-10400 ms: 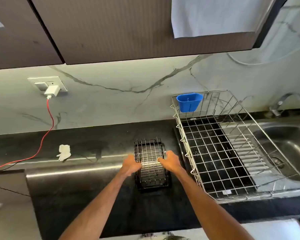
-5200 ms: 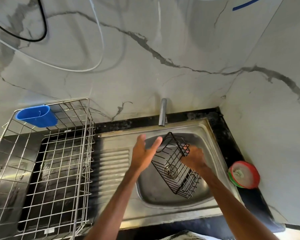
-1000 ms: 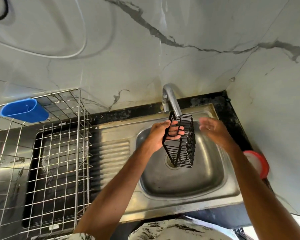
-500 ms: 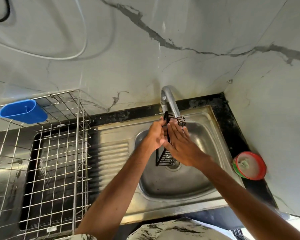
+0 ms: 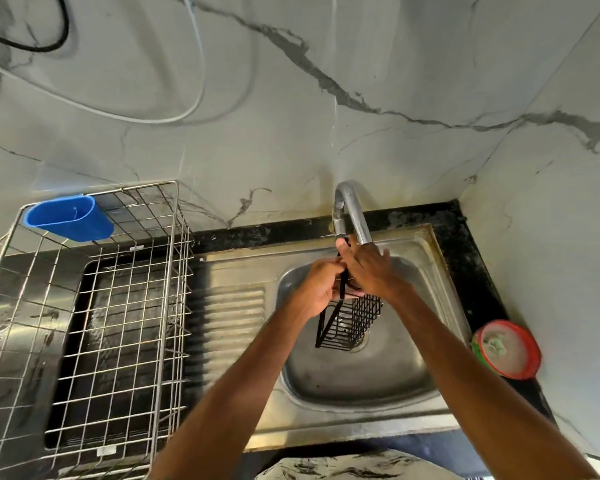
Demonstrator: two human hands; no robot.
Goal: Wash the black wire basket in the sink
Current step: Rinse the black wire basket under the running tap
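The black wire basket hangs upright over the steel sink, just under the tap. My left hand grips its upper left edge. My right hand lies flat over the upper part of the basket with straight fingers and covers that part. Only the lower half of the basket shows beneath both hands, above the drain. I cannot tell whether water runs from the tap.
A large steel wire dish rack with a blue plastic cup on its rim stands left of the sink. A red-rimmed round container sits on the black counter at the right. Marble walls close in behind and on the right.
My right hand came from the right side of the sink onto the basket and now lies across its top. The basket has turned a little and shows more below my hands.
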